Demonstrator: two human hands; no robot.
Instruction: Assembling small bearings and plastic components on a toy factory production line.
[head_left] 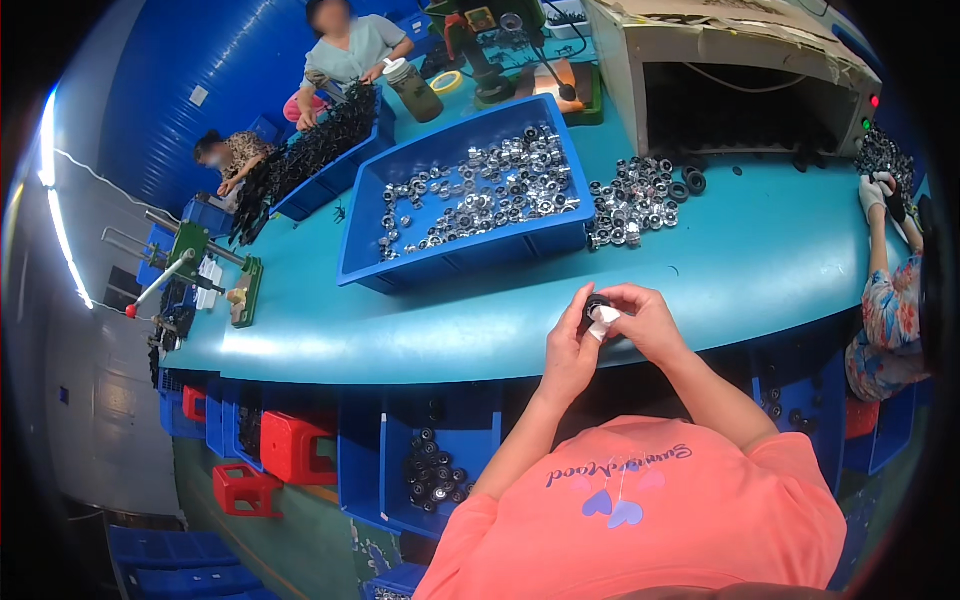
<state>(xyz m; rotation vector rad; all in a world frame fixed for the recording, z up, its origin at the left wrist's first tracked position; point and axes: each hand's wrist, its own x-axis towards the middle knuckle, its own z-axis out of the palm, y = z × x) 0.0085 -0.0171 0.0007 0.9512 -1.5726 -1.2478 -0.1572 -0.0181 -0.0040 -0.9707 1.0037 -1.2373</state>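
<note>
My left hand (pixel 568 352) and my right hand (pixel 648 322) meet just over the near edge of the teal table (pixel 440 335). Between their fingers is a small round black part (pixel 597 301), partly covered by the fingertips. White cloth or wrapping (pixel 603 318) shows at the thumbs; I cannot tell whether it is worn or held. Beyond my hands lies a heap of round silver-and-black parts (pixel 632 205). Left of that heap, a large blue bin (pixel 480 262) stands tilted in view, with many similar parts inside.
A box-like machine with a dark opening (pixel 740 110) stands at the back right. A green hand press (pixel 245 290) is at the table's left end. Co-workers sit at far left and right, one wearing white gloves (pixel 872 195). Red stools (pixel 295 448) and blue bins (pixel 390 465) are below.
</note>
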